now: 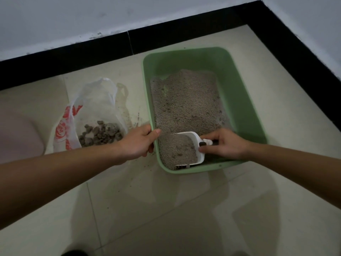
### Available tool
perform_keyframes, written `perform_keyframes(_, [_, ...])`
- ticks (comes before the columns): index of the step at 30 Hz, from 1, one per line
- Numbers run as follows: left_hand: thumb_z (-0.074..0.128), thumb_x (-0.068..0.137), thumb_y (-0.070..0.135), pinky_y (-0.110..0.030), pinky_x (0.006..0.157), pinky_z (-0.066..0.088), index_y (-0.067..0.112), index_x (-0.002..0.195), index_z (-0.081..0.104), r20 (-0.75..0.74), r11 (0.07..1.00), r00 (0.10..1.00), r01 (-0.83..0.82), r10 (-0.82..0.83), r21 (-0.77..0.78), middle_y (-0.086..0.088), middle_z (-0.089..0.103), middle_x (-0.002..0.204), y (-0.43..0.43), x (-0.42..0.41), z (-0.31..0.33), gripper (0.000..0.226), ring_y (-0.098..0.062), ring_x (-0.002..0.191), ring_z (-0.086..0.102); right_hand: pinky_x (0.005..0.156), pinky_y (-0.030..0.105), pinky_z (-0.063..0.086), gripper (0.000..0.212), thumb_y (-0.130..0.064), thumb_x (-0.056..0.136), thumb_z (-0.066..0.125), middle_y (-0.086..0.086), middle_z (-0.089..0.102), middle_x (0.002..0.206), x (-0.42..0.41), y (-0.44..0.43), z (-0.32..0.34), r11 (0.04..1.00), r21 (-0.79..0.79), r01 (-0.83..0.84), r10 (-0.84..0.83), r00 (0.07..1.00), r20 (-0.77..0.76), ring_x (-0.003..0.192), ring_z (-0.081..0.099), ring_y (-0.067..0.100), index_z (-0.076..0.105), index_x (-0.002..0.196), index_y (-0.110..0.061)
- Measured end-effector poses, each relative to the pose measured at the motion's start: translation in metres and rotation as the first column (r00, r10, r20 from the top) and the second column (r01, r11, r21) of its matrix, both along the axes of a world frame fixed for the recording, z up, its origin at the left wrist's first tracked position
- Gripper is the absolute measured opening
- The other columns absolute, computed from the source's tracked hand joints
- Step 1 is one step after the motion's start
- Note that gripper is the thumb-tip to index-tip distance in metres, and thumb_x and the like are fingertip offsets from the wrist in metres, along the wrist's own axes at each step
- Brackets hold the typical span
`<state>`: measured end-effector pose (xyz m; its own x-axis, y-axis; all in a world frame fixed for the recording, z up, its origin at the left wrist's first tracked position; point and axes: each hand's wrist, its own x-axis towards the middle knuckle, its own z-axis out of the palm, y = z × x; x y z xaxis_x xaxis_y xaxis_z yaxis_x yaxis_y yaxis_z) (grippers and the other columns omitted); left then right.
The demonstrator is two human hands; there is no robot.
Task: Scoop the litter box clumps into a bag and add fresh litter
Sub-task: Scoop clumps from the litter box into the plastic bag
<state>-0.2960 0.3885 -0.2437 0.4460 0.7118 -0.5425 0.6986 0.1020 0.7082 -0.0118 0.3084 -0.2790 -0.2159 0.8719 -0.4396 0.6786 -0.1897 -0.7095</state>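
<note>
The right hand pinches the handle of a white scoop heaped with grey litter, low in the near end of the green litter box. The left hand grips the box's left rim. Left of it on the floor, a plastic bag holds dark clumps.

Floor: pale glossy tiles with thin grout lines, under both my arms.
Litter box: green, flat on the tiles; my left hand grips its left rim.
Bag: thin white plastic with red print, lying open just left of that grip, apart from the box.
Spilled grains: scattered on the tiles between bag and box, just beyond my gripping hand.
</note>
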Motion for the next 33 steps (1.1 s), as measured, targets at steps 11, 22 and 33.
perform_keyframes(11, [0.035,0.105,0.040,-0.026,0.050,0.037,0.017,0.079,0.041,-0.004,1.000,1.000,0.023,-0.023,0.004,-0.006,0.062,0.068,-0.003,0.000,0.005,0.035,-0.016,0.054,0.053,0.054,0.022,0.036,0.016,-0.025,0.088,0.074,0.000,0.064,0.063,0.012,0.013,0.030,0.960,0.075,0.271,-0.256,0.953,-0.164,0.052,0.045,0.005,0.077,0.104,-0.028])
perform_keyframes(22, [0.034,0.106,0.038,-0.017,0.042,0.035,0.015,0.083,0.044,-0.005,0.999,0.999,0.034,-0.034,0.011,-0.007,0.061,0.068,-0.005,0.001,0.007,0.034,-0.017,0.053,0.052,0.046,0.017,0.034,0.023,-0.031,0.089,0.073,-0.010,0.056,0.056,0.018,0.014,0.051,0.926,0.168,0.338,-0.334,0.941,-0.056,0.044,0.039,0.002,0.072,0.112,-0.034])
perform_keyframes(33, [0.034,0.105,0.040,-0.023,0.045,0.035,0.015,0.082,0.043,-0.020,0.999,0.999,0.034,-0.034,-0.005,-0.005,0.061,0.067,-0.004,0.001,0.008,0.035,-0.015,0.052,0.051,0.056,0.024,0.042,0.027,-0.039,0.088,0.072,-0.003,0.070,0.070,0.024,0.014,0.059,0.939,0.220,0.265,-0.285,0.956,0.068,0.051,0.048,0.003,0.074,0.113,-0.033])
